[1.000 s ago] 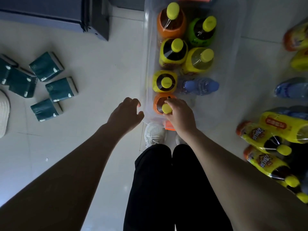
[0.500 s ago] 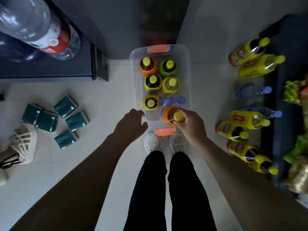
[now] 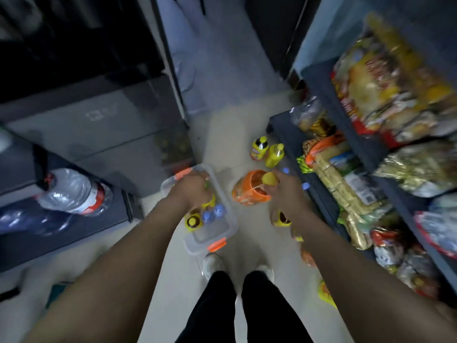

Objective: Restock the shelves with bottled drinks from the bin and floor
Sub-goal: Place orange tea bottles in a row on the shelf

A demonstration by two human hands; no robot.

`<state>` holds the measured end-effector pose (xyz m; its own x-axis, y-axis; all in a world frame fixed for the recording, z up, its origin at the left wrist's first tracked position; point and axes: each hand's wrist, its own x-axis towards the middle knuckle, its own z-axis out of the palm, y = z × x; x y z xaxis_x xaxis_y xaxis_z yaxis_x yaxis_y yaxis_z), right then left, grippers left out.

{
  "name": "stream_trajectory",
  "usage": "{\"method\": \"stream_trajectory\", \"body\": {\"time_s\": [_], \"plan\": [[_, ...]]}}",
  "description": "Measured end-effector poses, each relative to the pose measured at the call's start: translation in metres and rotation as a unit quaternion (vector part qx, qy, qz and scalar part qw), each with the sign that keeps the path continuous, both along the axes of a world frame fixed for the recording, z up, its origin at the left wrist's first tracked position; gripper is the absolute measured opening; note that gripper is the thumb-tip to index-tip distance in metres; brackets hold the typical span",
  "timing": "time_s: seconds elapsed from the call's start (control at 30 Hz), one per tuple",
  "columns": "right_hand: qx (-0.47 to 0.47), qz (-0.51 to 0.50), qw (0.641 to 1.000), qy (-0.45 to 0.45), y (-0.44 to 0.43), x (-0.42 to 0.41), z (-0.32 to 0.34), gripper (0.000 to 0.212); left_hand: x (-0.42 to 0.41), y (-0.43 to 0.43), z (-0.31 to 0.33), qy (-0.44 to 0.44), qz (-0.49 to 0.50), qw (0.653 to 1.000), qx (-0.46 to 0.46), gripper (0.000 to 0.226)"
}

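Right hand [image 3: 283,188]: the fingers are curled round the neck of the orange bottle [image 3: 248,193], just under its yellow cap [image 3: 269,178].
Orange bottle: it is out of the bin and tilted, held above the floor between the bin's right wall and the front edge of the shelves.
Left hand [image 3: 193,193]: it is down in the far end of the bin, back of the hand upward, over the bottle tops. Its fingers are hidden, so I cannot tell whether it grips anything.
Bin [image 3: 197,243]: clear plastic with an orange latch at each end, standing on the floor just ahead of the person's white shoes [image 3: 213,264].
In the bin: a yellow-labelled bottle [image 3: 192,221] is at the left wall, and two blue-capped bottles [image 3: 210,215] are just beside it, near the middle.
Floor: two yellow bottles [image 3: 259,147] are side by side near the far corner of the shelves' base. More bottles sit along the foot of the shelves under the right forearm, too blurred to make out.
Shelves [image 3: 321,184]: dark boards along the right side, packed with snack bags [image 3: 385,78].
Left side: large water bottles [image 3: 71,191] lie on a dark low ledge.
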<state>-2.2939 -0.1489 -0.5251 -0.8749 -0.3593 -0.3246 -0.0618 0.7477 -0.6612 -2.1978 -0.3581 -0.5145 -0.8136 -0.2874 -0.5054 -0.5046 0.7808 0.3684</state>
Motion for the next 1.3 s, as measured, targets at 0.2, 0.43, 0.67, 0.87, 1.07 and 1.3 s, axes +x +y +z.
{"method": "stream_trajectory", "body": {"time_s": [0.2,0.43,0.67,0.87,1.07,1.3], "plan": [[-0.042,-0.065,0.994,0.083,0.077,-0.020,0.101,0.040,-0.051,0.054,0.092,0.066,-0.041,0.997,-0.005,0.041],[-0.088,-0.164,0.972,0.145,0.209,-0.023,0.201,0.040,-0.071,0.166,0.175,0.084,-0.145,0.984,-0.062,0.045],[-0.123,-0.267,0.928,0.230,0.350,0.006,0.280,0.027,-0.086,0.308,0.229,0.131,-0.247,0.958,-0.062,0.045],[-0.134,-0.370,0.883,0.256,0.454,0.029,0.324,0.041,-0.115,0.414,0.254,0.151,-0.369,0.916,-0.053,0.030],[-0.138,-0.463,0.831,0.276,0.532,0.042,0.342,0.036,-0.162,0.516,0.248,0.164,-0.447,0.879,-0.036,0.027],[-0.157,-0.564,0.767,0.262,0.599,0.016,0.332,0.045,-0.211,0.615,0.226,0.168,-0.549,0.819,-0.007,0.027]]}}
